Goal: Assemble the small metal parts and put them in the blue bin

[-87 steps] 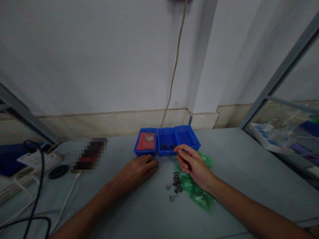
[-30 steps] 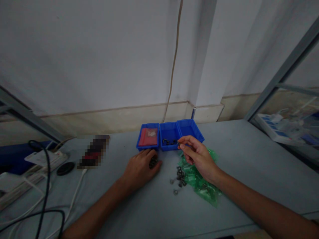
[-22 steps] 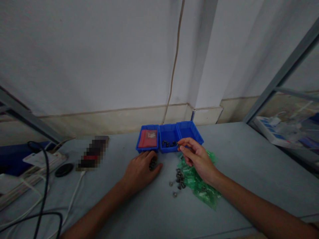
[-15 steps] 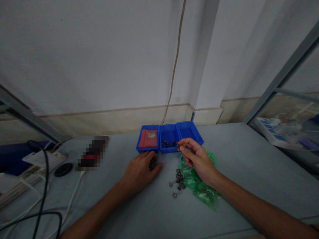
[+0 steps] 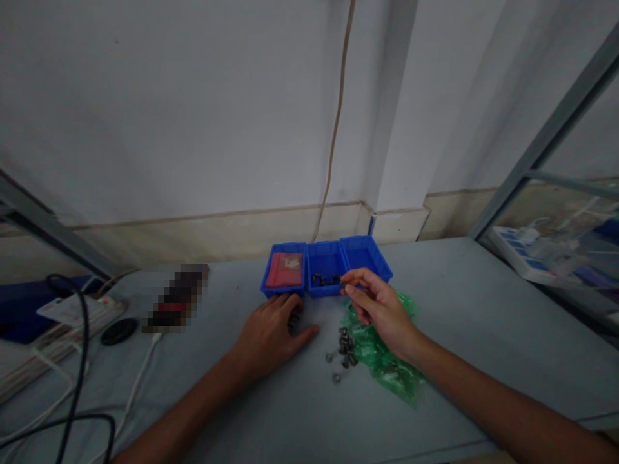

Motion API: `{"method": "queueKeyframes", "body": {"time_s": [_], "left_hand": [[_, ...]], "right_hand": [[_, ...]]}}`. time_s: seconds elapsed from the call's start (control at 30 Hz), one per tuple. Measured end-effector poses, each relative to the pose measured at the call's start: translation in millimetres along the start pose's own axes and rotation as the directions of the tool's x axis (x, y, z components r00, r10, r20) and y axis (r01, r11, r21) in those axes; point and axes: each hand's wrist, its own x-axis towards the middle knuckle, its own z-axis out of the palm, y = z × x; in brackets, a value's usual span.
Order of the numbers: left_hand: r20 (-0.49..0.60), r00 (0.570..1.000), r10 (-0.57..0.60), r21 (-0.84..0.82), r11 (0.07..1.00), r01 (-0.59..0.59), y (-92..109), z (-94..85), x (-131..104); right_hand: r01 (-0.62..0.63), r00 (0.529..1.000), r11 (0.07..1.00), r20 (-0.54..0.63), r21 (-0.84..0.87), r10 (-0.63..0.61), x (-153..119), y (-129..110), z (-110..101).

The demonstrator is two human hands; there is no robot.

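Observation:
My left hand (image 5: 271, 330) rests on the table before the left blue bin, its fingers curled round a cluster of dark screws (image 5: 293, 317) and its thumb stretched out to the side. Thumb and fingertips of my right hand (image 5: 372, 301) pinch a small screw (image 5: 343, 284), mostly covered by the fingers, at the near right corner of the middle blue bin (image 5: 325, 256). Several dark screws (image 5: 320, 280) lie inside that bin. Between my hands is a loose pile of screws (image 5: 345, 341), with two washer-like metal pieces (image 5: 336, 378) beside it. Green plastic wrap (image 5: 394, 379) lies under my right hand.
The left blue bin (image 5: 264, 278) contains a red packet (image 5: 284, 274); a third blue bin (image 5: 365, 252) adjoins on the right. A pixelated object (image 5: 176, 299), a black round disc (image 5: 119, 331) and cables (image 5: 140, 374) occupy the left side. Metal frames (image 5: 546, 135) stand at both sides.
My left thumb has spread slightly farther from the fingers. The right hand stays at the middle bin's edge with its pinch. The whole view has shifted a little.

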Motion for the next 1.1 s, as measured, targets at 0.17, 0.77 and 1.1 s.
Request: {"method": "queueKeyframes", "body": {"time_s": [0.17, 0.77, 1.1], "left_hand": [[-0.001, 1.000, 0.000, 0.001, 1.000, 0.000, -0.2, -0.9, 0.1], [0.028, 0.999, -0.022, 0.000, 1.000, 0.022, 1.0, -1.2, -0.7], [0.002, 1.000, -0.016, 0.004, 1.000, 0.016, 1.9, 0.8, -1.2]], "right_hand": [[0.004, 1.000, 1.000, 0.006, -0.006, -0.004, -0.3, 0.7, -0.1], [0.013, 1.000, 0.999, -0.008, -0.030, -0.013, 1.8, 0.3, -1.7], [0.006, 1.000, 1.000, 0.010, -0.019, -0.006, 0.7, 3.6, -0.7]]}}
